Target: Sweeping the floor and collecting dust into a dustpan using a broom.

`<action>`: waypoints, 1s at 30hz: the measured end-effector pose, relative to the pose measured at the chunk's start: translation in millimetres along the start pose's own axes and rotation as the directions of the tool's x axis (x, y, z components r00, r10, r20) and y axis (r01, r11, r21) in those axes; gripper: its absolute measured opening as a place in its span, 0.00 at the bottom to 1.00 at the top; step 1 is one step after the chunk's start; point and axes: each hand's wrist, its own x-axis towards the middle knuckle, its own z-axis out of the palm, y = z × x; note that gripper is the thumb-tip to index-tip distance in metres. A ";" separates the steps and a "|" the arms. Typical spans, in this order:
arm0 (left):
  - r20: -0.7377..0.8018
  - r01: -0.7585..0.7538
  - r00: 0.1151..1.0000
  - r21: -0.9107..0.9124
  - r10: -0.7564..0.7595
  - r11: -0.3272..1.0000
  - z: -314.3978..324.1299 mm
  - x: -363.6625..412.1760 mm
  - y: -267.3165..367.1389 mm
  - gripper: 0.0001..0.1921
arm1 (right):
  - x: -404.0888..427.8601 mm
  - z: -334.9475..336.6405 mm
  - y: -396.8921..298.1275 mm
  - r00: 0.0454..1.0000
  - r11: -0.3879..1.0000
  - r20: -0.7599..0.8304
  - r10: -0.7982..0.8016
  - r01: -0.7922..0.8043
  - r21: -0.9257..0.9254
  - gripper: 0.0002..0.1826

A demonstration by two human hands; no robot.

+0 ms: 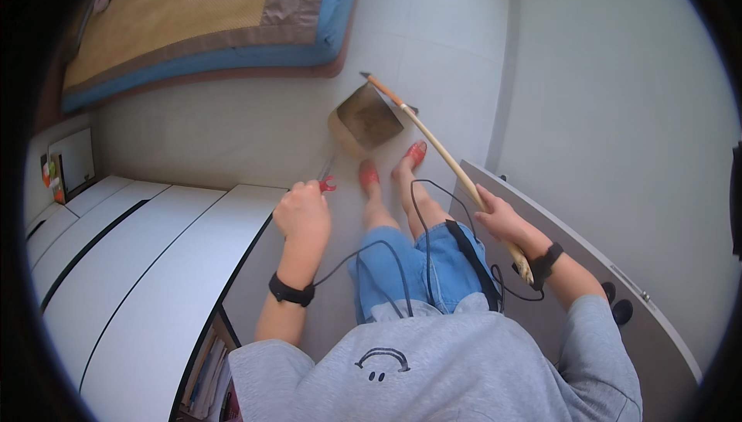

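My left hand (302, 208) is closed around the upper end of a long-handled dustpan's handle (328, 184), where a red hook-shaped piece sticks out. The dustpan (370, 117) sits on the floor past my feet, its inside brownish and dark. With my right hand (503, 218) I grip the pale wooden stick of a broom (440, 146). Its stick slants forward, with an orange lower section. Dark ends of the broom head show near the dustpan's far side; most of the head is hidden.
A bed (220, 54) with a woven mat stands ahead to the left. A long white cabinet (174, 248) runs along my left, with books (210, 367) on a shelf below. To my right are a door (585, 254) with dark knobs and a wall (614, 91). Black cables (428, 236) hang from my wrists.
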 end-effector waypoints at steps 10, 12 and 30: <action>-0.069 -0.153 0.986 -0.028 0.151 0.988 -17.4 -5.1 -45.7 0.05 | 32.9 -22.7 50.8 0.966 0.987 -0.238 0.104 -0.072 0.141 0.30; -0.053 -0.175 0.983 0.036 0.177 0.984 -11.4 -4.0 -45.7 0.05 | 59.3 -20.6 60.4 0.941 0.986 -0.305 0.148 -0.117 0.118 0.28; 0.007 -0.235 0.972 0.113 0.236 0.965 -4.5 16.3 1.5 0.04 | -6.6 71.8 13.0 0.988 0.883 0.150 0.027 -0.094 0.461 0.32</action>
